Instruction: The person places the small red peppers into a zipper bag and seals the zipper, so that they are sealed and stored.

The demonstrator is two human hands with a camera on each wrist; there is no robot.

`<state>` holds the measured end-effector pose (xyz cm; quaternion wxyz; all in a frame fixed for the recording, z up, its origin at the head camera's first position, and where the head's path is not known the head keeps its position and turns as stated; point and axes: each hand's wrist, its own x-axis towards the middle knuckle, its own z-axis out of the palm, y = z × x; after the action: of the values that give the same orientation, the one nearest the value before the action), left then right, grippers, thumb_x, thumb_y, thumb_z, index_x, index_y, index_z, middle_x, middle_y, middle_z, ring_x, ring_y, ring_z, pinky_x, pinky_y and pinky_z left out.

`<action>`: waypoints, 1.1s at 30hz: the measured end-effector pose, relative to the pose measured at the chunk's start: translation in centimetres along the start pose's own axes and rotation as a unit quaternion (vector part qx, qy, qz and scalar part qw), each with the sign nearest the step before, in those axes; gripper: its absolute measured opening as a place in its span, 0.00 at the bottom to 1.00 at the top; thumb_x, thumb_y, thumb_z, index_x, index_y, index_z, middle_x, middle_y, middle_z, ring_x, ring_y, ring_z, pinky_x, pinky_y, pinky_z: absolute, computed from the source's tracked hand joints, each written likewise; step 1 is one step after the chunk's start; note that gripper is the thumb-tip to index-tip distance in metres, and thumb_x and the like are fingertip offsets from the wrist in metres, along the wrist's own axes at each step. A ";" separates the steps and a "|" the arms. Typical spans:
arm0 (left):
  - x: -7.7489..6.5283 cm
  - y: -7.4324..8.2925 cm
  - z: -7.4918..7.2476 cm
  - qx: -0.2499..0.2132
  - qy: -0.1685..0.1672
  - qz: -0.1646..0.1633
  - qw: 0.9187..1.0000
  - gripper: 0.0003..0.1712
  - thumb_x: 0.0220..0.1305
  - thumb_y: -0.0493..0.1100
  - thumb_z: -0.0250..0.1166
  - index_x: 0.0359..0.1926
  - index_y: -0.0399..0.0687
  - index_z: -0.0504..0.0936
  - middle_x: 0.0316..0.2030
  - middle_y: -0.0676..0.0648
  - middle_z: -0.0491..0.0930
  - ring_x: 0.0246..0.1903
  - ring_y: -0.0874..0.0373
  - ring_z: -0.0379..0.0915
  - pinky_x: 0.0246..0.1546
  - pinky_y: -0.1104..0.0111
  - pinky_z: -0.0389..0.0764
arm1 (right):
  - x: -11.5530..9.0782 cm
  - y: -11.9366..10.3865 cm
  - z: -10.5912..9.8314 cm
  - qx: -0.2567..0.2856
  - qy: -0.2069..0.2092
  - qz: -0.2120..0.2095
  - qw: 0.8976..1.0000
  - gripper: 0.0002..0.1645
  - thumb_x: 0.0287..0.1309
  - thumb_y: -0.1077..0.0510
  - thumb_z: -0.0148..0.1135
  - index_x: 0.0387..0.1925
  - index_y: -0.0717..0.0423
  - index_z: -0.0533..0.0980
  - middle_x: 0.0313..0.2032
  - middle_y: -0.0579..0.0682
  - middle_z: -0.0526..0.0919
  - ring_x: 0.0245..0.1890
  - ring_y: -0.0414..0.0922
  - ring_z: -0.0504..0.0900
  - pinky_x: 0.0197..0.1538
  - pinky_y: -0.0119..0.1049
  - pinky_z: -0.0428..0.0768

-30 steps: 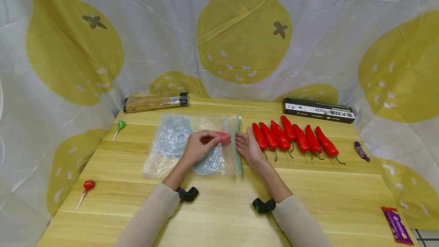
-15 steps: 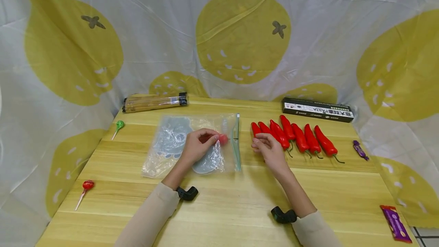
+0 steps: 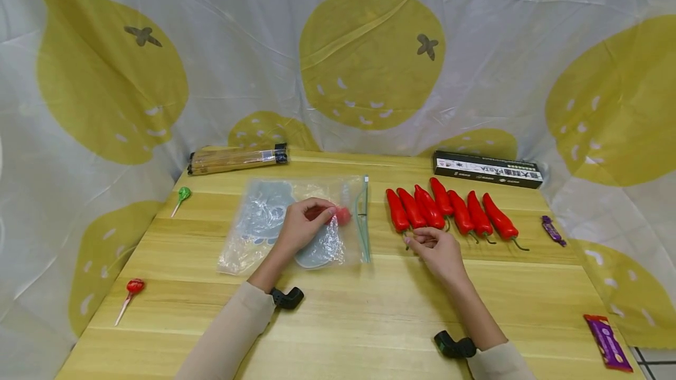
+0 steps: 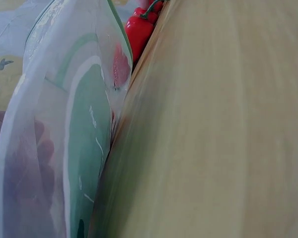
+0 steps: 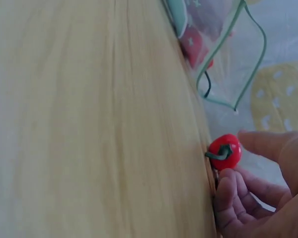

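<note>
My left hand (image 3: pixel 303 224) pinches the upper film of a clear zip bag (image 3: pixel 264 192) with a grey-blue cartoon print; in the left wrist view the bag (image 4: pixel 84 139) partly covers that hand. Inside lies something red (image 3: pixel 342 216), apparently a chili pepper, its stem seen through the film in the right wrist view. The bag's green-edged mouth (image 3: pixel 364 221) faces right and gapes. My right hand (image 3: pixel 435 248) is at the stem end of the leftmost red chili pepper (image 3: pixel 396 210). In the right wrist view, its spread fingertips lie beside this chili pepper (image 5: pixel 225 151), not closed round it.
Several more chili peppers (image 3: pixel 461 213) lie in a row to the right. Behind are a black pasta box (image 3: pixel 488 170) and bundled thin sticks (image 3: pixel 237 160). Lollipops, green (image 3: pixel 183 194) and red (image 3: pixel 135 286), lie left; a wrapped candy (image 3: pixel 553 230) and purple snack packet (image 3: pixel 608 343) right.
My right hand has moved from the bag's mouth rightward and nearer to me, down to the leftmost chili pepper's stem. The left hand keeps its pinch on the bag.
</note>
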<state>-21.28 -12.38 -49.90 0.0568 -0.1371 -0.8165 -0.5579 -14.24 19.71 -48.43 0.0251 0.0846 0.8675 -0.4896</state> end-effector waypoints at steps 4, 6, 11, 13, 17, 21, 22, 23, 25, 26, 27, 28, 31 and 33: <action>0.0 0.0 0.1 -0.016 -0.005 -0.003 1.000 0.10 0.58 0.57 0.69 0.38 0.63 0.86 0.39 0.58 0.86 0.40 0.62 0.82 0.42 0.70 0.82 | 0.3 0.6 0.4 -0.021 0.017 -0.017 0.999 0.22 0.49 0.46 0.75 0.42 0.55 0.84 0.34 0.50 0.84 0.33 0.43 0.80 0.33 0.29 0.77; 0.0 0.0 0.1 -0.023 -0.004 -0.006 1.000 0.11 0.58 0.57 0.69 0.39 0.61 0.86 0.39 0.57 0.86 0.40 0.62 0.82 0.42 0.71 0.82 | 0.4 0.7 0.7 -0.038 0.022 -0.032 0.999 0.19 0.48 0.48 0.76 0.39 0.55 0.85 0.32 0.50 0.84 0.30 0.42 0.79 0.32 0.29 0.77; -0.1 0.0 0.3 -0.029 0.001 -0.008 1.000 0.10 0.58 0.54 0.70 0.39 0.58 0.87 0.40 0.54 0.87 0.41 0.59 0.82 0.44 0.66 0.82 | 0.3 0.8 1.1 -0.074 0.035 -0.052 0.995 0.09 0.51 0.53 0.74 0.32 0.53 0.86 0.26 0.48 0.85 0.26 0.40 0.79 0.29 0.29 0.76; -0.1 0.0 0.4 -0.028 0.000 -0.007 1.000 0.11 0.58 0.53 0.70 0.40 0.57 0.87 0.40 0.53 0.87 0.41 0.59 0.82 0.44 0.65 0.82 | 0.1 0.6 1.0 -0.076 0.046 -0.052 0.995 0.07 0.53 0.54 0.72 0.32 0.53 0.86 0.26 0.48 0.85 0.25 0.40 0.79 0.28 0.30 0.76; 0.0 -0.2 0.4 -0.027 -0.003 -0.006 1.000 0.10 0.58 0.53 0.70 0.39 0.58 0.87 0.40 0.54 0.87 0.41 0.60 0.82 0.43 0.69 0.82 | -0.5 -0.1 0.4 -0.070 0.076 -0.058 0.993 0.07 0.57 0.53 0.68 0.34 0.50 0.86 0.27 0.47 0.85 0.25 0.42 0.78 0.27 0.31 0.76; 0.0 -0.2 0.2 -0.021 -0.001 -0.004 1.000 0.09 0.58 0.55 0.70 0.38 0.61 0.87 0.39 0.57 0.87 0.40 0.63 0.82 0.42 0.72 0.82 | -1.1 -1.0 -0.7 -0.061 0.090 -0.097 0.989 0.08 0.59 0.51 0.67 0.37 0.49 0.86 0.30 0.47 0.86 0.27 0.43 0.79 0.28 0.30 0.76; 0.0 -0.2 0.2 -0.020 -0.001 -0.003 1.000 0.10 0.58 0.56 0.70 0.38 0.61 0.87 0.39 0.57 0.87 0.40 0.63 0.82 0.42 0.72 0.82 | -1.2 -1.2 -1.0 -0.056 0.088 -0.108 0.989 0.09 0.59 0.50 0.67 0.37 0.49 0.86 0.29 0.48 0.86 0.26 0.43 0.79 0.28 0.30 0.76; 0.0 -0.2 0.2 -0.019 -0.002 -0.001 1.000 0.10 0.58 0.56 0.70 0.38 0.61 0.87 0.39 0.57 0.87 0.40 0.63 0.82 0.42 0.72 0.82 | -1.4 -1.3 -1.3 -0.049 0.083 -0.117 0.988 0.09 0.60 0.50 0.67 0.38 0.49 0.86 0.29 0.49 0.86 0.26 0.44 0.80 0.28 0.30 0.77; -0.1 -0.2 0.1 -0.022 -0.005 -0.001 1.000 0.10 0.58 0.56 0.70 0.38 0.61 0.87 0.39 0.56 0.87 0.40 0.62 0.83 0.42 0.71 0.82 | -1.5 -1.5 -1.7 -0.035 0.068 -0.133 0.988 0.11 0.60 0.50 0.66 0.38 0.51 0.85 0.28 0.52 0.86 0.25 0.47 0.81 0.27 0.30 0.77; -0.1 -0.3 0.1 -0.023 -0.006 0.000 1.000 0.11 0.58 0.56 0.70 0.38 0.60 0.87 0.39 0.56 0.87 0.40 0.62 0.83 0.42 0.71 0.83 | -1.6 -1.6 -1.9 -0.028 0.058 -0.136 0.989 0.12 0.60 0.49 0.66 0.39 0.52 0.85 0.28 0.54 0.86 0.25 0.48 0.81 0.27 0.30 0.78; -0.1 -0.3 0.1 -0.025 -0.008 0.000 1.000 0.11 0.58 0.56 0.70 0.38 0.60 0.87 0.40 0.56 0.87 0.40 0.61 0.83 0.42 0.71 0.83 | -1.7 -1.7 -2.1 -0.019 0.047 -0.135 0.989 0.12 0.61 0.49 0.65 0.39 0.52 0.85 0.28 0.55 0.85 0.25 0.49 0.81 0.26 0.31 0.78; -0.1 -0.3 0.1 -0.024 -0.009 0.000 1.000 0.11 0.58 0.56 0.69 0.39 0.60 0.87 0.40 0.56 0.87 0.40 0.61 0.83 0.42 0.71 0.83 | -1.8 -1.8 -2.3 -0.010 0.033 -0.132 0.991 0.13 0.61 0.49 0.65 0.40 0.52 0.84 0.29 0.57 0.85 0.25 0.50 0.81 0.26 0.31 0.78; 0.0 -0.4 0.1 -0.021 -0.009 0.002 1.000 0.10 0.59 0.56 0.69 0.39 0.62 0.87 0.39 0.57 0.87 0.39 0.62 0.83 0.42 0.70 0.83 | -1.8 -1.9 -2.6 0.007 -0.015 -0.118 0.993 0.14 0.61 0.47 0.64 0.42 0.52 0.83 0.29 0.61 0.82 0.25 0.51 0.79 0.26 0.35 0.79; 0.0 -0.4 0.1 -0.018 -0.008 0.003 1.000 0.10 0.59 0.57 0.69 0.38 0.62 0.87 0.39 0.57 0.87 0.39 0.63 0.83 0.42 0.71 0.83 | -1.6 -1.9 -2.5 0.021 -0.053 -0.113 0.992 0.15 0.62 0.47 0.64 0.43 0.53 0.82 0.29 0.63 0.80 0.25 0.51 0.78 0.28 0.38 0.80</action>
<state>-21.42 -12.47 -50.32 0.0493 -0.1451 -0.8065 -0.5710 -12.88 20.65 -45.35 0.0138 -0.0398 0.8584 -0.5113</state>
